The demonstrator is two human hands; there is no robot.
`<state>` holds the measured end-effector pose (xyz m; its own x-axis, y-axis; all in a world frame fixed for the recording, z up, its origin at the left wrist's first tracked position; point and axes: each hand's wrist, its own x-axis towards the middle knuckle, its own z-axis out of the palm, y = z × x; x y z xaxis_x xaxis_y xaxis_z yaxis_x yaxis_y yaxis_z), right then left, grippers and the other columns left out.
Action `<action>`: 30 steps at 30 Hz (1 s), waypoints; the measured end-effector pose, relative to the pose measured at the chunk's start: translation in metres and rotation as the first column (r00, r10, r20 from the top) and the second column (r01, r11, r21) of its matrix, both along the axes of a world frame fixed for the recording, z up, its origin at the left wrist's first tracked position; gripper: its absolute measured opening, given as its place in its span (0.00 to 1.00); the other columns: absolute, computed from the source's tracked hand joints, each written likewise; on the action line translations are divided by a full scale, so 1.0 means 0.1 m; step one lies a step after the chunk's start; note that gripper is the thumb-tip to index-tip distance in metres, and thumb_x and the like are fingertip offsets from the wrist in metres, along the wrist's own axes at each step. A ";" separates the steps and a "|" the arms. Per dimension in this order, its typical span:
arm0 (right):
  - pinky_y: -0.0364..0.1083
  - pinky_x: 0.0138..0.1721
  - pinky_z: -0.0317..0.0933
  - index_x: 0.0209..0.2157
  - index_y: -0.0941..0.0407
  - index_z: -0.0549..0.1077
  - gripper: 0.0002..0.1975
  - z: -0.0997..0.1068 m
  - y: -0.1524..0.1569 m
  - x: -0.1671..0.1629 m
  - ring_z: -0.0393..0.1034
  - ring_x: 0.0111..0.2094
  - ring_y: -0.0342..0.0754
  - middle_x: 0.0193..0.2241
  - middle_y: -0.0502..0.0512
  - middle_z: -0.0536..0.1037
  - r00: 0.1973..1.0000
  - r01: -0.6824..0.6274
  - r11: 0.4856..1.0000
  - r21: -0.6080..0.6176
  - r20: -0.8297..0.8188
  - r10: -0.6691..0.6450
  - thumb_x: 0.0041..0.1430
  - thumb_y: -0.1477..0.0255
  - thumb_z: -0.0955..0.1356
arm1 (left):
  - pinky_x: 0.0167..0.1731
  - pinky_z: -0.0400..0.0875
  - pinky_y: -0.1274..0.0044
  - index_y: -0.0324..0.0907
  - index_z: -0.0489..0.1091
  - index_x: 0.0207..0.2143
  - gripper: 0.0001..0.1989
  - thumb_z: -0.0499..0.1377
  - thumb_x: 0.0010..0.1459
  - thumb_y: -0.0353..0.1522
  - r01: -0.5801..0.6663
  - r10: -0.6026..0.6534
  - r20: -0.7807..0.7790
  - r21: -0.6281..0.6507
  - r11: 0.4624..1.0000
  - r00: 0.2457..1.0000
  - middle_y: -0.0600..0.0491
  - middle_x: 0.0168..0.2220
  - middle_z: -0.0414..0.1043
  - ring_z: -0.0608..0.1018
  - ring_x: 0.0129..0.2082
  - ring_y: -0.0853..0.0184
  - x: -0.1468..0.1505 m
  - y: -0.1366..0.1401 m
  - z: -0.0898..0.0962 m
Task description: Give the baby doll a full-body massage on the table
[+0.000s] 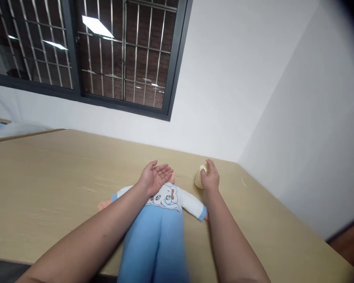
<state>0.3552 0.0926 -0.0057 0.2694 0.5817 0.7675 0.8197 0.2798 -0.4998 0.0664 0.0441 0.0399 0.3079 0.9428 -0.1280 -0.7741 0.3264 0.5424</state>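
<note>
A baby doll [162,220] in a white top with an elephant print and blue trousers lies on its back on the wooden table [47,177], legs toward me. My left hand [155,177] is open, palm up, over the doll's head, which it hides. My right hand [210,177] is closed on a small cream-coloured object [199,179] standing on the table just right of the doll's head. The doll's right sleeve [197,210] lies beside my right forearm.
The table runs into a corner of white walls at the back right. A barred dark window [85,51] sits above the far edge. Part of another surface with white cloth [14,129] shows at far left. Dark floor [351,239] lies right of the table.
</note>
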 end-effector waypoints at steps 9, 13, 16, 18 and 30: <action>0.64 0.67 0.50 0.66 0.59 0.58 0.33 0.16 -0.46 -0.71 0.54 0.68 0.60 0.65 0.67 0.62 0.948 -0.131 0.991 0.040 0.298 0.113 0.60 0.67 0.64 | 0.47 0.77 0.70 0.31 0.73 0.42 0.19 0.56 0.64 0.41 -0.004 0.000 0.122 0.033 0.999 0.993 0.36 0.39 0.78 0.82 0.42 0.57 -0.05 -0.03 -0.18; 0.61 0.66 0.54 0.69 0.55 0.54 0.35 0.30 -0.90 -1.41 0.53 0.69 0.57 0.68 0.61 0.60 0.781 -0.474 0.865 -0.165 0.373 0.500 0.62 0.66 0.65 | 0.48 0.76 0.69 0.32 0.73 0.41 0.21 0.52 0.66 0.42 -0.010 0.002 0.129 0.064 0.998 0.992 0.37 0.40 0.78 0.82 0.42 0.58 -0.07 -0.06 -0.19; 0.61 0.68 0.50 0.70 0.57 0.51 0.39 0.35 -1.12 -1.72 0.48 0.71 0.58 0.70 0.61 0.54 0.657 -0.486 0.772 -0.410 0.410 0.632 0.63 0.59 0.66 | 0.50 0.74 0.66 0.34 0.74 0.41 0.24 0.52 0.65 0.47 0.037 -0.043 0.106 0.050 0.998 0.993 0.39 0.40 0.78 0.81 0.42 0.57 -0.06 -0.09 -0.19; 0.61 0.68 0.49 0.70 0.58 0.51 0.39 0.36 -1.18 -1.79 0.48 0.70 0.58 0.70 0.62 0.54 0.661 -0.420 0.757 -0.501 0.403 0.634 0.64 0.58 0.65 | 0.51 0.73 0.65 0.33 0.74 0.40 0.27 0.51 0.65 0.49 0.037 -0.039 0.090 0.033 0.999 0.995 0.39 0.39 0.78 0.81 0.41 0.57 -0.06 -0.08 -0.18; 0.61 0.68 0.51 0.66 0.64 0.60 0.31 0.33 -1.34 -1.73 0.55 0.68 0.58 0.66 0.67 0.62 0.541 -0.455 0.703 -0.547 0.457 0.706 0.69 0.60 0.61 | 0.49 0.74 0.66 0.28 0.72 0.49 0.34 0.47 0.66 0.52 0.082 -0.077 0.168 -0.019 0.996 0.983 0.32 0.46 0.77 0.81 0.47 0.52 -0.14 -0.03 -0.21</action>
